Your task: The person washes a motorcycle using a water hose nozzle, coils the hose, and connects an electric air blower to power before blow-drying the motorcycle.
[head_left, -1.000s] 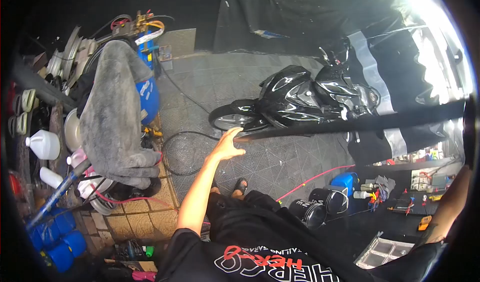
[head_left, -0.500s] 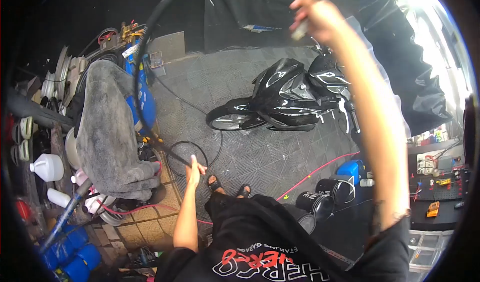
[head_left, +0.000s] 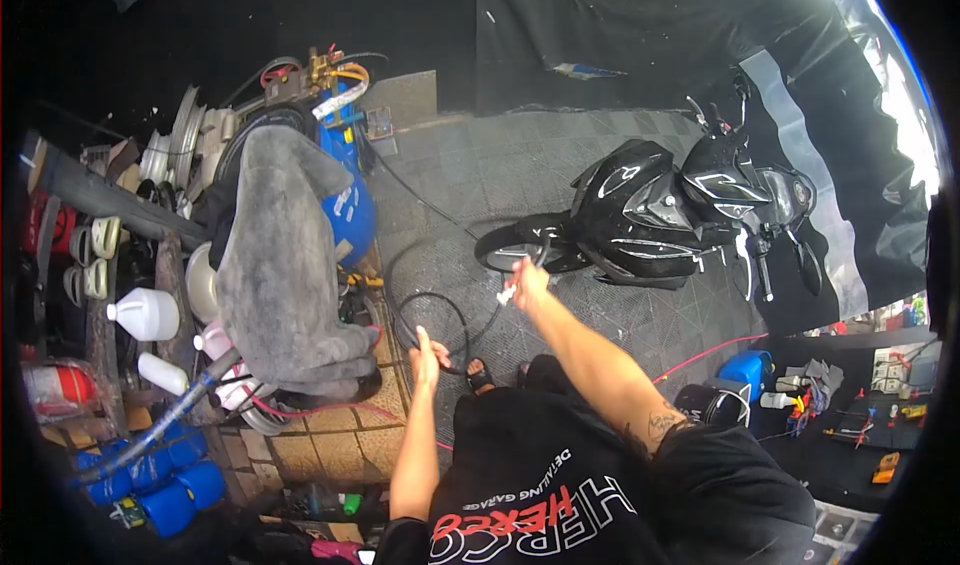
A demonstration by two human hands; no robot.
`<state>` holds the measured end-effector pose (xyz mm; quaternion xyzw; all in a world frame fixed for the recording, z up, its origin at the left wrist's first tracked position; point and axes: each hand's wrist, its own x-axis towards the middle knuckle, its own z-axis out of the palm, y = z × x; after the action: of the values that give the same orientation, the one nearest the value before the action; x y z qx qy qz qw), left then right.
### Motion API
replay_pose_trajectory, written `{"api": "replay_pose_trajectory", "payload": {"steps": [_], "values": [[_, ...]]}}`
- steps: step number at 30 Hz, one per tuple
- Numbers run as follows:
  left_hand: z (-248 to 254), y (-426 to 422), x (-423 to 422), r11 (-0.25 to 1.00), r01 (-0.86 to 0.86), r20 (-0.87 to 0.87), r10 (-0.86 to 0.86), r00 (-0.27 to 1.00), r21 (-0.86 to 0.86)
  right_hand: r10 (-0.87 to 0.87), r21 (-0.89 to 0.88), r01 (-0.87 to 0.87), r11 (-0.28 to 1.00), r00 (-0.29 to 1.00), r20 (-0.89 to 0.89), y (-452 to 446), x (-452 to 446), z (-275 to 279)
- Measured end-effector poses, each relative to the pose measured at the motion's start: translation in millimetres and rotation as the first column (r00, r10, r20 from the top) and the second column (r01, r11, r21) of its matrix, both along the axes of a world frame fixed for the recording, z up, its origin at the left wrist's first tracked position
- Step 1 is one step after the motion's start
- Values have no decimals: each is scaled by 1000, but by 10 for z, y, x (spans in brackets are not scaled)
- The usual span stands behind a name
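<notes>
My left hand (head_left: 428, 357) is closed around a black hose (head_left: 403, 315), with the thumb and fingertips pointing up; the palm hides part of the grip. In front of my body, to the right, my right hand (head_left: 527, 287) grips the hose near a small whitish end piece (head_left: 506, 295). A short dark stretch of hose rises above that hand, over the front wheel of a black motorcycle (head_left: 650, 215). Loops of hose hang or lie between and beyond my hands; which parts touch the floor I cannot tell.
A grey cloth (head_left: 280, 255) drapes over something at the left, beside a blue tank (head_left: 350, 210). White jugs (head_left: 150, 315) and blue containers (head_left: 165, 495) stand farther left. A red hose (head_left: 710, 353) crosses the floor at the right, near a blue jug (head_left: 742, 370) and tools.
My right hand has come down from high at the right to in front of my body. My left hand stays low with the hose. The view has shifted left.
</notes>
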<state>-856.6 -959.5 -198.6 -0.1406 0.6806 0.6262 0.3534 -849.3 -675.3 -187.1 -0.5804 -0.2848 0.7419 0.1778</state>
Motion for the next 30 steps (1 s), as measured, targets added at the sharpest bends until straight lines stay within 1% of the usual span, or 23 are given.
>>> {"api": "replay_pose_trajectory", "payload": {"steps": [1, 3, 5, 6, 7, 8, 9, 11, 13, 14, 17, 18, 21, 22, 23, 24, 25, 26, 27, 28, 29, 30], "values": [[0, 105, 51, 1000, 23, -3, -23, 1000, 7, 24, 24, -24, 999, 999, 24, -150, 61, -69], [37, 350, 71, 996, 38, 57, -43, 997, 79, -77, -29, 76, 997, 997, -21, -437, 101, -150], [216, 689, 18, 987, -41, 70, 30, 997, 155, -181, -150, 174, 973, 983, -37, -692, 35, -167], [205, 831, -60, 983, -95, 111, 78, 991, 160, -147, -147, 149, 978, 989, 25, -756, -17, -42], [230, 974, -174, 988, -78, 85, 67, 994, 133, -109, -147, 121, 982, 990, 86, -789, -73, 103], [263, 1129, -299, 992, -63, 58, 57, 997, 106, -88, -197, 106, 975, 991, 100, -794, -124, 129], [297, 1281, -424, 996, -49, 31, 47, 998, 77, -104, -117, 122, 986, 983, 152, -791, -212, 148], [270, 1584, -705, 997, -61, -20, 62, 998, 38, -157, -9, 159, 987, 979, 133, -666, -378, 77], [329, 1976, -1014, 997, -71, -73, 71, 995, 4, -171, -80, 185, 980, 972, 159, -423, -565, 79], [399, 2174, -1155, 997, -72, -50, 73, 996, 27, -174, -115, 195, 974, 970, 170, -265, -688, 101], [509, 2757, -1444, 998, -27, -203, 38, 979, 57, -466, -128, 494, 860, 862, 198, 206, -1258, 9], [543, 2958, -1576, 998, -35, -282, 48, 958, 52, -472, -135, 497, 857, 863, 177, 364, -1398, -9], [487, 3365, -2050, 994, -9, -478, -45, 877, -110, -440, -330, 460, 825, 888, 135, 776, -1795, 128], [651, 3484, -2224, 996, -10, -493, -35, 869, -87, -338, -324, 363, 874, 932, 131, 828, -1897, 80], [740, 3576, -2467, 987, 16, -518, -97, 850, -158, -226, -360, 258, 897, 965, 130, 863, -2005, 107], [990, 3700, -2707, 981, 63, -516, -152, 843, -185, -35, -379, 65, 923, 996, 87, 978, -2043, 378], [958, 3759, -3029, 981, 101, -531, -173, 830, -163, 157, -388, -131, 912, 987, 35, 1144, -2091, 740], [1078, 3860, -3320, 977, 119, -536, -197, 821, -177, 323, -358, -351, 865, 936, -139, 1276, -2097, 862], [1217, 3964, -3597, 959, 149, -493, -253, 832, -240, 472, -161, -510, 845, 852, -227, 1393, -2091, 936], [1352, 4046, -3887, 944, 234, -410, -313, 857, -231, 555, 308, -550, 776, 828, 80, 1524, -2107, 1125], [1472, 4121, -4117, 926, 311, -323, -368, 872, -213, 463, 663, -589, 462, 797, 387, 1658, -2140, 1341], [1602, 4218, -4265, 883, 394, -278, -457, 845, -255, 420, 782, -524, 338, 827, 373, 1842, -2217, 1514]]}}
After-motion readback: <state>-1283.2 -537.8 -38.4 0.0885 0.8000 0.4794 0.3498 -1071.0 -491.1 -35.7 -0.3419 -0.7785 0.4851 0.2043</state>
